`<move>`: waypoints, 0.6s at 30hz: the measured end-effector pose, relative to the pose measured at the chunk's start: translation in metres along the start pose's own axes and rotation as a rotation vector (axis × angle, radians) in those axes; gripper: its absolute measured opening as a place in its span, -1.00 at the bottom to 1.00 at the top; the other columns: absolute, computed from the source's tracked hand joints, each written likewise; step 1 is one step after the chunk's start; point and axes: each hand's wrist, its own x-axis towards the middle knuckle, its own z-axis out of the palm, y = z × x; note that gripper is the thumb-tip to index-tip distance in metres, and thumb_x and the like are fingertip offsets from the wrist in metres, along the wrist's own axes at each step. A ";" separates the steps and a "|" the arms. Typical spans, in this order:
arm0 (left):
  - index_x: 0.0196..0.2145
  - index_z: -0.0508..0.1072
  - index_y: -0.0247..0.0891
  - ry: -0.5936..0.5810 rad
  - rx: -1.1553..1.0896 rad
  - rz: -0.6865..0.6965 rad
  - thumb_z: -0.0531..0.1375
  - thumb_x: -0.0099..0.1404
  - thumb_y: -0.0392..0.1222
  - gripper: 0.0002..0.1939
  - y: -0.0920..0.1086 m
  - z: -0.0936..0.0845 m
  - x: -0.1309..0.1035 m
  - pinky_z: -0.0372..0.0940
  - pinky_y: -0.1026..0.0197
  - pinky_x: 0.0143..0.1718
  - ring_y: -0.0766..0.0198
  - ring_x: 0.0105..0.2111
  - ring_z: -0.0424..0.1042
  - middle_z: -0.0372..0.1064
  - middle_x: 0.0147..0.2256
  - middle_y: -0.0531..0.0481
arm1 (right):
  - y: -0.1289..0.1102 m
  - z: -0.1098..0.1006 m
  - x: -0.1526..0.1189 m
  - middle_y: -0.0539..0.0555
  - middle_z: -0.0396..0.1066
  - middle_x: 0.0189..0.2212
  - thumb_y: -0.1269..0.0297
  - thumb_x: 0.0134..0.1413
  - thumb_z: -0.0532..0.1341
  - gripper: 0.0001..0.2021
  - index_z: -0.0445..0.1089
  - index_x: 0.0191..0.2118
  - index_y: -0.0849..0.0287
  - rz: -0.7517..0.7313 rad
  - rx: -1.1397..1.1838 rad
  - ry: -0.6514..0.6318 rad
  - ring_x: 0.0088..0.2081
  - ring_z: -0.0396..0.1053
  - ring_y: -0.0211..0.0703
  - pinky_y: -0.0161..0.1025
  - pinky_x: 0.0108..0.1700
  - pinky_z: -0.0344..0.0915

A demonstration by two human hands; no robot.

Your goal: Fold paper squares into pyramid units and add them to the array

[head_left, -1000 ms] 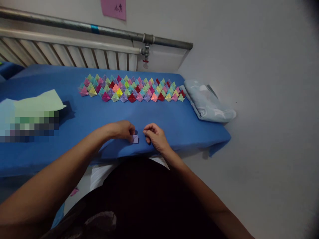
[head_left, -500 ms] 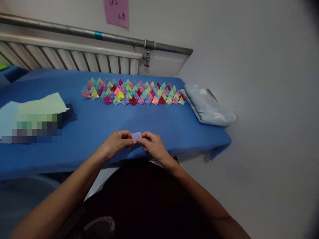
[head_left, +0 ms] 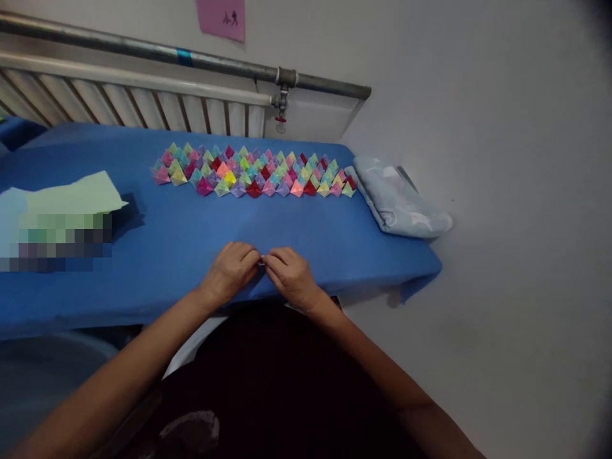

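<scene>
Between the fingertips of both hands is a small lilac paper piece (head_left: 261, 262), mostly covered by the fingers. My left hand (head_left: 235, 266) pinches it from the left, and my right hand (head_left: 291, 274) from the right, their fingertips almost touching. Both hands are near the front edge of the blue cloth-covered table (head_left: 182, 255). Beyond them, several rows of colourful folded paper pieces (head_left: 253, 188) stand close together along the back of the table.
Green and pale blue paper sheets (head_left: 71, 197) lie on the left of the table. A folded grey-blue cloth (head_left: 396, 204) rests at the right end. Behind the table are a white radiator (head_left: 191, 115) and a metal pipe (head_left: 229, 62); pink paper (head_left: 221, 19) hangs on the wall.
Both hands have turned with their knuckles up and fingers curled over the lilac paper, which showed flat before and is now mostly hidden. The view has shifted slightly.
</scene>
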 end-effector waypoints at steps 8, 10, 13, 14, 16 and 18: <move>-0.24 0.48 -0.27 -0.063 0.094 0.111 0.03 0.45 -0.26 -0.78 0.009 -0.007 -0.021 0.21 0.10 -0.21 0.18 -0.31 0.42 0.52 -0.26 -0.09 | -0.003 -0.003 -0.017 0.13 0.51 -0.19 0.38 0.30 0.10 -0.76 0.45 -0.02 0.21 -0.086 -0.086 -0.105 -0.25 0.27 -0.08 -0.12 -0.18 0.11; -0.18 0.47 -0.28 -0.044 0.089 0.114 0.04 0.45 -0.25 -0.79 0.012 -0.010 -0.025 0.21 0.10 -0.19 0.18 -0.28 0.43 0.53 -0.23 -0.09 | -0.004 -0.004 -0.019 0.13 0.51 -0.15 0.37 0.30 0.11 -0.76 0.43 0.01 0.20 -0.068 -0.052 -0.113 -0.22 0.28 -0.07 -0.12 -0.16 0.11; -0.17 0.47 -0.31 0.009 0.069 0.097 0.04 0.45 -0.27 -0.80 0.015 -0.011 -0.027 0.21 0.08 -0.17 0.17 -0.27 0.44 0.54 -0.23 -0.11 | -0.005 -0.005 -0.020 0.12 0.52 -0.15 0.33 0.32 0.10 -0.78 0.44 -0.02 0.19 -0.023 -0.010 -0.109 -0.20 0.29 -0.07 -0.13 -0.14 0.11; -0.17 0.47 -0.32 0.019 0.060 0.088 0.05 0.45 -0.27 -0.80 0.016 -0.011 -0.028 0.21 0.08 -0.16 0.16 -0.26 0.45 0.55 -0.23 -0.11 | -0.005 -0.004 -0.021 0.12 0.53 -0.15 0.32 0.33 0.10 -0.79 0.44 -0.05 0.19 -0.007 0.002 -0.110 -0.20 0.29 -0.08 -0.13 -0.13 0.11; -0.17 0.47 -0.31 0.027 0.047 0.074 0.06 0.44 -0.26 -0.81 0.015 -0.010 -0.028 0.21 0.07 -0.16 0.16 -0.26 0.45 0.55 -0.23 -0.11 | -0.006 -0.003 -0.022 0.12 0.53 -0.17 0.29 0.34 0.10 -0.80 0.46 -0.11 0.19 0.020 0.018 -0.112 -0.20 0.30 -0.09 -0.13 -0.12 0.10; -0.19 0.49 -0.30 0.023 0.045 0.072 0.07 0.44 -0.26 -0.81 0.014 -0.009 -0.028 0.20 0.07 -0.16 0.16 -0.27 0.45 0.55 -0.24 -0.11 | -0.007 -0.002 -0.022 0.12 0.52 -0.16 0.27 0.36 0.09 -0.79 0.46 -0.12 0.17 0.039 0.019 -0.107 -0.19 0.30 -0.09 -0.13 -0.11 0.10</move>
